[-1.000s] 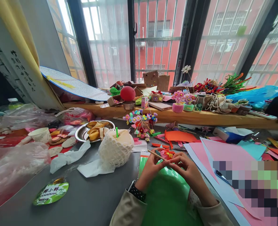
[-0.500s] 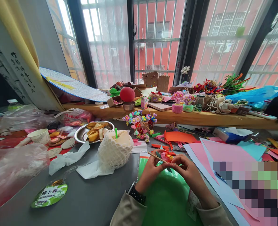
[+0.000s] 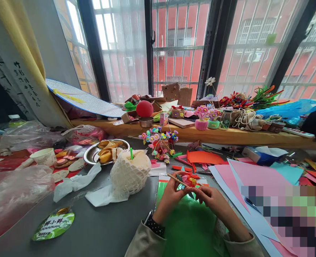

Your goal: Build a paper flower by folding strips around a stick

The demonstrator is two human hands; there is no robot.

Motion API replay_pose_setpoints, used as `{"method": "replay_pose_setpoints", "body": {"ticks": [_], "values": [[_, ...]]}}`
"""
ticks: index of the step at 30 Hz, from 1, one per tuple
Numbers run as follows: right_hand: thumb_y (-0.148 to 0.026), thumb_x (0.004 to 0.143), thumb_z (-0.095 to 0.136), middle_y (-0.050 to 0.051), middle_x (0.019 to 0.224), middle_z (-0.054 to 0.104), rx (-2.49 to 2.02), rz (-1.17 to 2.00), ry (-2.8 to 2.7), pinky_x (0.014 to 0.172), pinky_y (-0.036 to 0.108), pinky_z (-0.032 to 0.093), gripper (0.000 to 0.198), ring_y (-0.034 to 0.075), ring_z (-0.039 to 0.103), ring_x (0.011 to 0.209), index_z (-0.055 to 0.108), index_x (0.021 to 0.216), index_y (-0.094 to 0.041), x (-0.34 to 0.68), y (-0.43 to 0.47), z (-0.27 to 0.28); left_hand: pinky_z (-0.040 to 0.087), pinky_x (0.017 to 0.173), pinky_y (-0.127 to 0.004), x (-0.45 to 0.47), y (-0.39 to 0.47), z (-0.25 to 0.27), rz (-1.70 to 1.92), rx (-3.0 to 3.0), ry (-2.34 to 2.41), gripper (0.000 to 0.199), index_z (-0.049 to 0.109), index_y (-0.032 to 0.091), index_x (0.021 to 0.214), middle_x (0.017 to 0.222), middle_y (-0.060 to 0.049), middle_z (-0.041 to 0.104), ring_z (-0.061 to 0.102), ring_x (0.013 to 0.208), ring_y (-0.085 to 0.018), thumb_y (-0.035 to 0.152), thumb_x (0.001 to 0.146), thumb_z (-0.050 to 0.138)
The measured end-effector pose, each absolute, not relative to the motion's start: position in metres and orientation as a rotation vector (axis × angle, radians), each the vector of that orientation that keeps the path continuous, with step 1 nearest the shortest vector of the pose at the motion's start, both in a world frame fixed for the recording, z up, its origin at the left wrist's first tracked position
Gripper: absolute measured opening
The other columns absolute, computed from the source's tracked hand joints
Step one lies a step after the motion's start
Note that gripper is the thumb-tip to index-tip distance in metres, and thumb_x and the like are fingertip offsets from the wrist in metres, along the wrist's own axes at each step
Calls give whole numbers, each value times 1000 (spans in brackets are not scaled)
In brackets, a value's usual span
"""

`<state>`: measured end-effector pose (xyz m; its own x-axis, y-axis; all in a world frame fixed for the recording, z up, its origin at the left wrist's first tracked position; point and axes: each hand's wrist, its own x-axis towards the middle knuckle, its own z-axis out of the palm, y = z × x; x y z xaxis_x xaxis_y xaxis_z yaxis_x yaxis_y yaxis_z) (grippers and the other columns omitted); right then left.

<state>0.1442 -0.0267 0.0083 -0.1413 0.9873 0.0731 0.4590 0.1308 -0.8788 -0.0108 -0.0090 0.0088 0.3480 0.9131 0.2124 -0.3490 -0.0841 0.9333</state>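
Note:
My left hand (image 3: pixel 170 195) is closed around a thin wooden stick (image 3: pixel 175 179), which slants down to the right between its fingers. Just behind the fingertips shows a red and yellow paper flower (image 3: pixel 190 180), with dark green leaf-shaped paper (image 3: pixel 179 177) beside it. Fingertips of my right hand (image 3: pixel 210 197) are pinched close against those of my left; what lies between them is hidden. Another dark green tip pokes out below where the hands meet. Both hands hover over a shiny green sheet (image 3: pixel 190 228).
Orange paper (image 3: pixel 204 157) and pink sheets (image 3: pixel 256 173) lie beyond and to the right. Left of my hands stands a net-wrapped coconut (image 3: pixel 131 173) with a green straw, near a metal dish (image 3: pixel 90 157) of peels. Small colourful flowers (image 3: pixel 160 141) stand ahead below the sill.
My hands have shifted slightly downward, with the stick still in my left hand. The right hand's fingers have opened out a little, and the flower shows more clearly.

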Motion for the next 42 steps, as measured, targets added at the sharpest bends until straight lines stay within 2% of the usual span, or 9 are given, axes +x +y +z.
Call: {"method": "replay_pose_setpoints", "body": {"ticks": [6, 12, 15, 23, 34, 42], "values": [[-49, 68, 52, -1, 51, 52, -1352, 965, -1660, 47, 21, 30, 37, 10, 43, 49, 57, 52, -16, 142, -29, 13, 42, 68, -26, -11, -11, 12, 1131, 1209, 600, 45, 44, 19, 97, 84, -3, 55, 54, 80, -16, 24, 59, 67], [-46, 67, 55, -4, 48, 39, -1362, 936, -1640, 44, 21, 24, 33, 8, 34, 47, 52, 54, -16, 140, -29, 11, 43, 66, -26, -12, -12, 13, 1109, 1222, 588, 47, 43, 20, 97, 82, -1, 53, 53, 70, -12, 23, 57, 69], [-44, 66, 57, -4, 49, 38, -1378, 898, -1634, 45, 21, 24, 33, 8, 33, 48, 49, 52, -16, 139, -29, 11, 43, 63, -24, -12, -14, 17, 1108, 1215, 641, 47, 45, 20, 95, 78, 0, 53, 53, 67, -11, 23, 55, 70], [-46, 65, 57, -3, 51, 44, -1392, 830, -1674, 47, 21, 28, 33, 10, 37, 51, 50, 53, -16, 139, -31, 16, 42, 64, -24, -12, -17, 22, 1108, 1202, 624, 52, 46, 20, 96, 80, -1, 53, 52, 72, -13, 24, 52, 72], [-45, 67, 55, -2, 55, 47, -1384, 789, -1736, 50, 22, 31, 32, 11, 40, 54, 49, 56, -16, 143, -31, 14, 42, 69, -26, -14, -14, 18, 1069, 1282, 612, 49, 46, 20, 97, 91, -4, 56, 53, 82, -16, 23, 55, 70], [-46, 67, 55, -3, 53, 44, -1378, 798, -1701, 48, 21, 29, 33, 10, 37, 52, 47, 56, -16, 138, -35, 23, 43, 68, -26, -13, -12, 16, 1087, 1185, 546, 55, 44, 22, 99, 89, -2, 55, 55, 82, -16, 17, 52, 72]]}}
